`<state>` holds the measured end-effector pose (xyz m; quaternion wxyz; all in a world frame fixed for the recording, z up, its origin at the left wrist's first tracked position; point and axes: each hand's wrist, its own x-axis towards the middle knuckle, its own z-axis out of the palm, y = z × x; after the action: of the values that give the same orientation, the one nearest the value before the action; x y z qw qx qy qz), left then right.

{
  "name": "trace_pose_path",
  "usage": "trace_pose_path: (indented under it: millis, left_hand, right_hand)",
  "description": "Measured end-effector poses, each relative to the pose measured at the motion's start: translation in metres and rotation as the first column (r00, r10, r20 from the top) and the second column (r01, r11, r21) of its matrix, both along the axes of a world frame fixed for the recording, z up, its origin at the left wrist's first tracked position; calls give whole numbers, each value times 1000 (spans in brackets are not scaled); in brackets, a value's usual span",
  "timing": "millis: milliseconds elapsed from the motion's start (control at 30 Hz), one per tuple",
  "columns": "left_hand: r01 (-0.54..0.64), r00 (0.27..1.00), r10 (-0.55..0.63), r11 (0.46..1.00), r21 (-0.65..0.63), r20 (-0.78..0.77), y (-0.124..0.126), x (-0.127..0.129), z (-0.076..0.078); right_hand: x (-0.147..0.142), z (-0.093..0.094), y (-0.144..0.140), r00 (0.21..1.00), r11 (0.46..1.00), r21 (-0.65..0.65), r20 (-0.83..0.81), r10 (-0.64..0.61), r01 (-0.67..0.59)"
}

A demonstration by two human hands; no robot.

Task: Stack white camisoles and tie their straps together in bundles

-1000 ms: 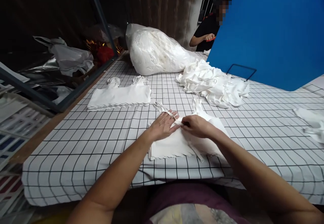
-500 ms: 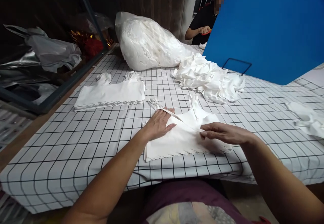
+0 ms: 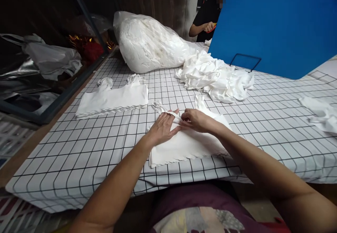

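A stack of flat white cloth bags (image 3: 184, 147) with scalloped lower edges lies near the front edge of the checked table (image 3: 105, 145). My left hand (image 3: 163, 127) presses flat on the stack's upper left part, fingers spread over a white strap (image 3: 160, 107). Touching it from the right, my right hand (image 3: 195, 119) pinches the same strap. A second strap loop (image 3: 200, 102) sticks out above the stack.
Another flat stack of white bags (image 3: 112, 99) lies at the left. A loose heap of white bags (image 3: 214, 78) and a big clear sack of them (image 3: 150, 45) sit farther back. A blue board (image 3: 271, 22) stands at right; behind it, another person's hands (image 3: 209, 26). White pieces (image 3: 319, 113) lie far right.
My right hand slid right across the top bag, then came back left to the strap beside my left hand. My left hand stayed pressed on the stack.
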<state>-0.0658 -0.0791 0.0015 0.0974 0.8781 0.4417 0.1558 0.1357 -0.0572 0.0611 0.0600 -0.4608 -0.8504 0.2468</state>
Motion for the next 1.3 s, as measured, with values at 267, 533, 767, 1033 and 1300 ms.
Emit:
trace_pose_path:
  millis: [267,533,767,1033,1300]
  left_hand:
    - [2,999,-2,1000,7,36,1,-2,-4]
    - [21,992,-16,999,-41,129,4,-2,-4]
    - [-16,952,72,982,-188,297,0,-4,9]
    - [-52,569,364,911,-409,738,22,-17,8]
    - [-589,512,640,747,-308,573,26,-25,2]
  right_hand:
    - [69,27,-8,930,825,-440,-256,263,-354]
    - [88,26,4,757,695,-419,-590,281,-584]
    - [28,3,43,568,816,-386,-819,-88,-430]
    - [-5,-49,48,599,724,-604,-729,-333,-333]
    - [-8,-55,49,548,698,-636,-731,-406,-331]
